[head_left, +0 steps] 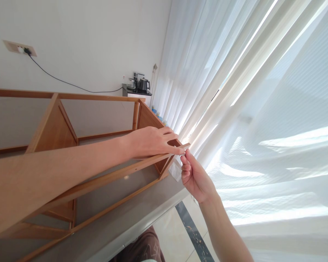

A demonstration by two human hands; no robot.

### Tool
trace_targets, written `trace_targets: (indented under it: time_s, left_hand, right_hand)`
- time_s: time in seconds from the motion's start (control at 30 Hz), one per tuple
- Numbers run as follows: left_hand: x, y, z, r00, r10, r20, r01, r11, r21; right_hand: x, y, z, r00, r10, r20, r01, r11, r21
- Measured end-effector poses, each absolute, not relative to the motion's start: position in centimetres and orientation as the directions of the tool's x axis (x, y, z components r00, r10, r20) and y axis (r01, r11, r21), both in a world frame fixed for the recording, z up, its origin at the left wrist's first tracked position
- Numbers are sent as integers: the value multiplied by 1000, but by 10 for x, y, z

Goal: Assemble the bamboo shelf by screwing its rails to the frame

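A wooden furniture frame (109,174) with upright dividers stretches from the left to the middle of the view. My left hand (155,141) reaches across it and grips its near rail at the right-hand corner, thumb stretched along the top. At that same corner my right hand (194,174) pinches a small, shiny metal piece (182,154) between thumb and forefinger, the other fingers curled in. The metal piece touches or lies very close to the rail's end and to my left thumb. Its exact kind is too small to tell.
Sheer white curtains (262,153) hang close on the right. Behind the frame, a black kettle (144,84) stands on a small cabinet (136,95). A black cord (68,83) runs along the wall from a socket (12,46). Tiled floor (166,233) shows below.
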State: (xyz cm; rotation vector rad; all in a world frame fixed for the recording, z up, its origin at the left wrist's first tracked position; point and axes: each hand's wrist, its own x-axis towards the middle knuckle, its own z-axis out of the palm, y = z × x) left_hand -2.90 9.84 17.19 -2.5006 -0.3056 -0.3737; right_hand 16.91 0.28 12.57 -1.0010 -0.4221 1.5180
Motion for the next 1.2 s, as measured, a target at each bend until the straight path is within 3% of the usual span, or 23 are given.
trace_targets:
  time_s: [0.33,0.6,0.77,1.07,1.2]
  left_hand:
    - [-27,96,172,928,159,337,313,-823,-473]
    - [-26,95,174,941,162,298,305,-790,-531]
    - [-25,94,175,942,170,291,306,-792,-528]
    - [-26,93,177,938,187,290,314,-814,-489]
    - [-26,95,174,927,171,335,319,-829,-459]
  right_hand:
    - [169,2,128,55,945,-323,-625,-220,-749]
    - [169,1,120,112,989,-97,-396,-45,-917]
    - [170,1,118,129,991,-17,-307,24,-951]
    - [168,-6,126,99,993,-66,-342,-28,-939]
    - [171,-11,124,196,971,140,-167,174,-971]
